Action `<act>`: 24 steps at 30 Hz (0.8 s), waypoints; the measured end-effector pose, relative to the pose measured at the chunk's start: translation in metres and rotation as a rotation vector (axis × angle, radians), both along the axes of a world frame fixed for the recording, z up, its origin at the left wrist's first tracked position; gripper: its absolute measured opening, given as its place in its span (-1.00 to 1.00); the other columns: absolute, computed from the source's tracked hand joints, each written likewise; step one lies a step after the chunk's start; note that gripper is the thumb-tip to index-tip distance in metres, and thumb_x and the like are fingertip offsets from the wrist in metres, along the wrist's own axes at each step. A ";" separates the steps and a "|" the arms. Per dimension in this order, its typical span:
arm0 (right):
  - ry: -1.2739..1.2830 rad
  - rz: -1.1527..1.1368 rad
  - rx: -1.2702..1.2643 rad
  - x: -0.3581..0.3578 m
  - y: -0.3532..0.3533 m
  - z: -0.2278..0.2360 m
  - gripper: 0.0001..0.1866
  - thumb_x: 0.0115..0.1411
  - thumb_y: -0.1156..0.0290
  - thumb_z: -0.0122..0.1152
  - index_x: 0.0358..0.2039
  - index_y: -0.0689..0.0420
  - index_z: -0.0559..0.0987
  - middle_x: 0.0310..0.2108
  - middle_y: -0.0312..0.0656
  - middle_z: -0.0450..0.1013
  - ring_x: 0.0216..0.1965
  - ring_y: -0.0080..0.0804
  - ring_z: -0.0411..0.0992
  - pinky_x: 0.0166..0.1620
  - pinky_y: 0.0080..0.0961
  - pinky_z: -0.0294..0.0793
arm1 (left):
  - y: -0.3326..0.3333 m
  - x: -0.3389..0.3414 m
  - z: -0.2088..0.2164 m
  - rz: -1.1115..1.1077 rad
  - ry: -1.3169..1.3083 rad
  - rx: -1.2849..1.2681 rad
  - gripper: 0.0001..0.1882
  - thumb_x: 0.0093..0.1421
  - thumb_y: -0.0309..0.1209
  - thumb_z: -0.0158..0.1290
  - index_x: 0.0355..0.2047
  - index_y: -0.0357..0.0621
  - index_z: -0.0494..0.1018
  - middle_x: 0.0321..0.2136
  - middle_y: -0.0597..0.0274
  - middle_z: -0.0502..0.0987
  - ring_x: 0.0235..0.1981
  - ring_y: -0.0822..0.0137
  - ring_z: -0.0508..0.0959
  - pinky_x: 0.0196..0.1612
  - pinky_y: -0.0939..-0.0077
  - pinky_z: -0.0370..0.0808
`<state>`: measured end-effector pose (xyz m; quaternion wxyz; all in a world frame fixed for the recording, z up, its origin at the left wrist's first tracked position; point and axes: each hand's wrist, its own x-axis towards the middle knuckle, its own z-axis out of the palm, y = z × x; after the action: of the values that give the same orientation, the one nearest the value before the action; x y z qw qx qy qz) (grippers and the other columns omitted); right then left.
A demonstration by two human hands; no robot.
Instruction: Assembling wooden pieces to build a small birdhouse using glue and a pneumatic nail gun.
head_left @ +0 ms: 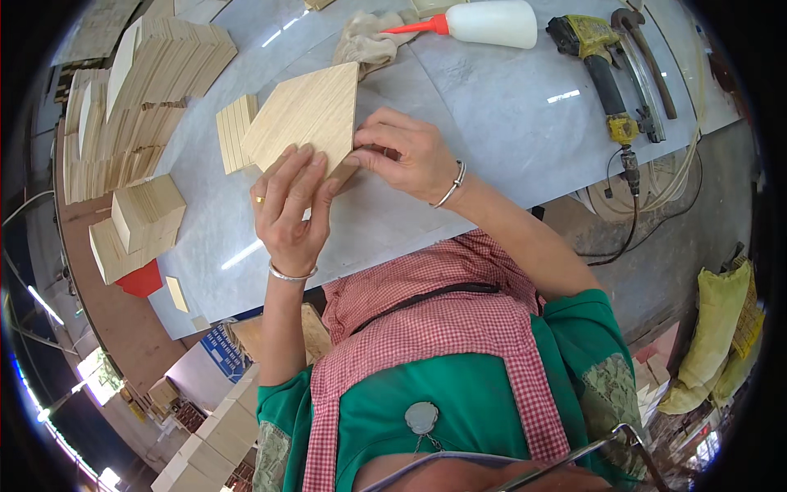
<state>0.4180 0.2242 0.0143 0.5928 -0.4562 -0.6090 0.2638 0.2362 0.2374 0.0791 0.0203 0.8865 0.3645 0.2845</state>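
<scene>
A light wooden panel with angled corners is tilted up off the grey table. My left hand grips its near edge, fingers spread over the top face and the thumb at the near corner. At the panel's right edge my right hand pinches with thumb and fingertips, close to my left fingers. Wood shows below the panel between my hands; how it joins the panel is hidden. Just left of the panel lies a short row of narrow wooden strips.
Tall stacks of cut wooden pieces line the left side, with a smaller stack nearer. A red-tipped white squeeze bottle lies on a crumpled cloth at the back. Far right hold a yellow-black air nailer with hose and a hammer.
</scene>
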 end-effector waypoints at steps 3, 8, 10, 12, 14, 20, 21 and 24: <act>0.016 -0.002 0.003 0.000 -0.001 -0.001 -0.83 -0.01 0.38 0.32 -0.42 0.15 0.58 -0.44 -0.26 0.43 -0.49 -0.34 0.43 -0.43 -0.49 0.43 | -0.002 0.003 -0.002 0.024 -0.010 0.005 -0.72 0.01 -0.52 0.21 -0.20 -0.15 0.57 -0.15 0.16 0.55 -0.05 0.16 0.52 0.00 0.38 0.34; 0.029 0.015 0.008 0.001 0.001 -0.001 -0.84 -0.01 0.39 0.31 -0.43 0.16 0.57 -0.44 -0.25 0.43 -0.49 -0.34 0.43 -0.43 -0.48 0.43 | -0.002 0.004 -0.004 0.031 -0.005 0.002 -0.73 0.03 -0.53 0.20 -0.20 -0.14 0.57 -0.15 0.16 0.55 -0.04 0.16 0.52 0.01 0.38 0.34; 0.034 0.019 0.008 0.001 0.001 -0.001 -0.85 -0.01 0.39 0.31 -0.43 0.16 0.57 -0.44 -0.25 0.43 -0.49 -0.34 0.43 -0.43 -0.48 0.43 | -0.002 0.004 -0.004 0.035 -0.005 -0.001 -0.73 0.03 -0.53 0.19 -0.20 -0.15 0.57 -0.14 0.16 0.55 -0.04 0.16 0.52 0.01 0.39 0.34; 0.065 0.062 -0.031 0.003 0.001 0.001 -0.86 0.01 0.40 0.30 -0.42 0.17 0.58 -0.43 -0.23 0.44 -0.49 -0.34 0.43 -0.42 -0.49 0.43 | -0.003 0.003 -0.004 0.038 0.002 0.001 -0.74 0.05 -0.52 0.18 -0.20 -0.15 0.57 -0.14 0.17 0.55 -0.04 0.16 0.52 0.02 0.38 0.34; 0.088 0.082 -0.018 0.005 0.001 -0.001 -0.86 0.02 0.40 0.30 -0.41 0.18 0.58 -0.43 -0.23 0.44 -0.49 -0.34 0.44 -0.42 -0.50 0.43 | -0.003 0.004 -0.004 0.038 0.015 0.020 -0.75 0.06 -0.52 0.17 -0.19 -0.16 0.56 -0.14 0.17 0.55 -0.04 0.16 0.52 0.02 0.38 0.33; 0.180 0.138 -0.071 0.008 0.000 0.001 -0.84 0.03 0.39 0.30 -0.41 0.20 0.59 -0.43 -0.22 0.45 -0.50 -0.35 0.44 -0.43 -0.52 0.42 | -0.006 0.007 -0.004 0.056 0.062 0.056 -0.78 0.11 -0.53 0.12 -0.19 -0.17 0.55 -0.15 0.16 0.55 -0.05 0.18 0.52 0.02 0.38 0.32; 0.195 0.156 -0.096 0.008 -0.001 0.002 -0.84 0.03 0.38 0.30 -0.41 0.20 0.59 -0.44 -0.22 0.46 -0.50 -0.36 0.44 -0.43 -0.52 0.42 | -0.006 0.008 -0.003 0.061 0.068 0.056 -0.79 0.11 -0.53 0.12 -0.20 -0.18 0.55 -0.15 0.16 0.55 -0.05 0.19 0.52 0.01 0.39 0.32; 0.161 0.124 -0.075 0.005 0.001 -0.001 -0.83 0.05 0.41 0.32 -0.37 0.21 0.60 -0.40 -0.26 0.48 -0.49 -0.55 0.43 -0.45 -0.66 0.42 | -0.005 0.010 -0.001 0.073 0.078 0.052 -0.80 0.11 -0.53 0.12 -0.21 -0.18 0.55 -0.17 0.17 0.55 -0.07 0.20 0.53 -0.01 0.39 0.33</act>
<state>0.4234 0.2253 0.0130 0.6049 -0.4166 -0.5763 0.3585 0.2460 0.2326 0.0784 -0.0273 0.8831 0.3897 0.2598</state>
